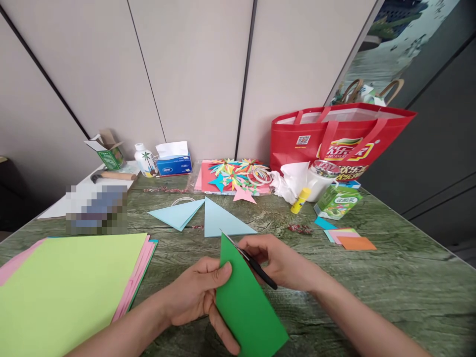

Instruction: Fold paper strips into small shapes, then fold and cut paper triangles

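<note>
My left hand (201, 292) grips a sheet of green paper (247, 307) by its left edge, thumb on the front face and fingers behind. The sheet is tilted, its narrow corner pointing up. In my right hand (273, 258) is a pair of scissors (256, 265) with black handles, its blades lying along the sheet's upper right edge. How far the blades are apart is hard to make out. Just beyond lie two light blue folded paper triangles, one on the left (178, 214) and one on the right (225, 220).
A stack of coloured paper (85, 277) lies at the left. Small paper pieces (357, 243), a yellow glue stick (300, 201), a green carton (336, 202) and a red bag (297, 141) are at the right. Paper stars (234, 176), a tissue box (174, 164) and a hammer (115, 175) lie farther back.
</note>
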The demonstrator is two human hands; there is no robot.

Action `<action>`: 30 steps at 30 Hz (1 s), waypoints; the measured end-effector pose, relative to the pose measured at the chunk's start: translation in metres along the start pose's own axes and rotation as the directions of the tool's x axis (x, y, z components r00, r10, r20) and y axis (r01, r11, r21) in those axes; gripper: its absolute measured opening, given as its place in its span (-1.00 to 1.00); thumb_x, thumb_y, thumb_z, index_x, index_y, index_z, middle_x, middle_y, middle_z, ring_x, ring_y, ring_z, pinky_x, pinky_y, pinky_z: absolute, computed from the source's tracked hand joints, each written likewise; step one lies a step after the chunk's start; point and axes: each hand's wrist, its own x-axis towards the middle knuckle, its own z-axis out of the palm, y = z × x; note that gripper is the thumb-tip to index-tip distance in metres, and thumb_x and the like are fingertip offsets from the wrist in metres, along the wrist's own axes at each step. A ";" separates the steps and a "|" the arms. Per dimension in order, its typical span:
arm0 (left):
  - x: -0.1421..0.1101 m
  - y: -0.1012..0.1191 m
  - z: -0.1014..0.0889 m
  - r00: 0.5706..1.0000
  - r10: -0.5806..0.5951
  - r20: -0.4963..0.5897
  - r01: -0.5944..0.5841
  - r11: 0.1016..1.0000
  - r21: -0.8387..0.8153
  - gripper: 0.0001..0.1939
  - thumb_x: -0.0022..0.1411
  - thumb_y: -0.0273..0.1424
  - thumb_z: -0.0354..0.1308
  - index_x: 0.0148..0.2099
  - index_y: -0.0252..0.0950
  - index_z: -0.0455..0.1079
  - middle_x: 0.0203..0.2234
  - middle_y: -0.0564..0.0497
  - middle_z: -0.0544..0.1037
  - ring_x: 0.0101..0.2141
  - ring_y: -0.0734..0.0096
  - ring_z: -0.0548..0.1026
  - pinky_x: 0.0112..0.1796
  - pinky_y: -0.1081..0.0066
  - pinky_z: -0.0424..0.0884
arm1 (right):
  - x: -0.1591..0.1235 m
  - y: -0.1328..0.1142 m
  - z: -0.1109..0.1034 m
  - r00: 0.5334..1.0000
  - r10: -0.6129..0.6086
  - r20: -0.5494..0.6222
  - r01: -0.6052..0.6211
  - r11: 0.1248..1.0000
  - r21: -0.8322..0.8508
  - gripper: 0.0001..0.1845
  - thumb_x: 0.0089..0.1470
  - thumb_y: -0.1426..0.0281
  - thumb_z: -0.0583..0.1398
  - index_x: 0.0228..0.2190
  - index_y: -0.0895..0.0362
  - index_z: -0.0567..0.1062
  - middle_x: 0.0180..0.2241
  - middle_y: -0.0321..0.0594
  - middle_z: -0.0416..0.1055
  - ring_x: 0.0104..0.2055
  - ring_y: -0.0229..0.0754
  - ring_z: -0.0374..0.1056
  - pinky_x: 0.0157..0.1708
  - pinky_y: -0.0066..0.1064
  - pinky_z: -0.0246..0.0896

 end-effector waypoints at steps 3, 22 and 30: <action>-0.001 0.001 0.002 1.000 -0.012 -0.019 0.012 1.000 0.014 -0.69 0.18 -0.31 0.07 -0.26 -0.49 0.48 -0.36 -0.31 0.58 -0.42 0.09 0.57 -0.59 0.30 0.52 | 0.000 0.003 0.000 1.000 0.023 -0.008 -0.023 0.999 0.024 -0.86 -0.14 0.40 0.24 -0.44 0.17 0.42 -0.49 -0.31 0.38 -0.50 -0.35 0.22 -0.53 -0.54 0.14; 0.012 0.014 -0.008 0.768 0.376 -0.519 -0.389 0.917 0.090 -0.80 0.15 -0.41 0.13 -0.17 -0.37 0.43 -0.24 -0.14 0.57 -0.25 0.13 0.54 -0.33 0.10 0.52 | 0.002 0.017 -0.006 0.882 -0.074 -0.466 0.186 0.962 0.199 -0.55 -0.21 0.11 0.30 -0.34 0.12 0.33 -0.48 -0.29 0.37 -0.45 -0.28 0.29 -0.44 -0.45 0.19; 0.011 0.007 -0.002 0.777 0.397 -0.488 -0.429 0.902 0.051 -0.80 0.14 -0.35 0.14 -0.22 -0.36 0.44 -0.25 -0.12 0.58 -0.22 0.12 0.52 -0.23 0.02 0.47 | 0.011 0.026 0.006 0.758 -0.062 -0.649 0.213 0.965 0.156 -0.59 -0.30 0.27 0.36 -0.39 0.11 0.34 -0.57 -0.38 0.30 -0.57 -0.37 0.16 -0.60 -0.53 0.05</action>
